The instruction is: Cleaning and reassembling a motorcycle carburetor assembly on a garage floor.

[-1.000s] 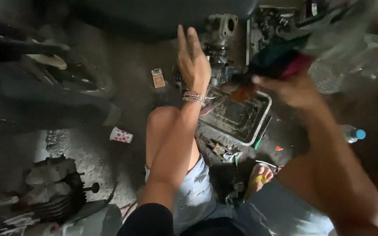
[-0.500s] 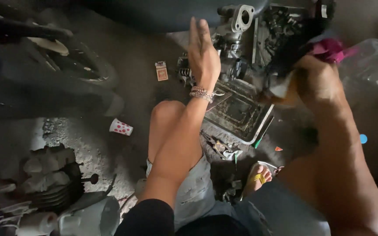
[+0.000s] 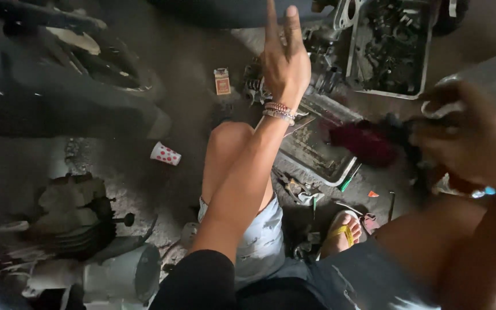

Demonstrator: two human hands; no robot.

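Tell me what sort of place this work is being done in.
Most likely a small engine or motorcycle repair workshop, worked on at floor level. An engine block sits on the gritty floor, a metal tray of greasy parts lies ahead, and loose tools lie by the person's knee.

dim overall, with muted colours and a grainy look. soft light falls on the floor toward 12 o'clock and on the raised left hand. deep shadow swallows the 9 o'clock side and the top edge. the right hand at 3 o'clock is dark and smeared with blur, as is the red cloth beside it. no glare; the corners darken.
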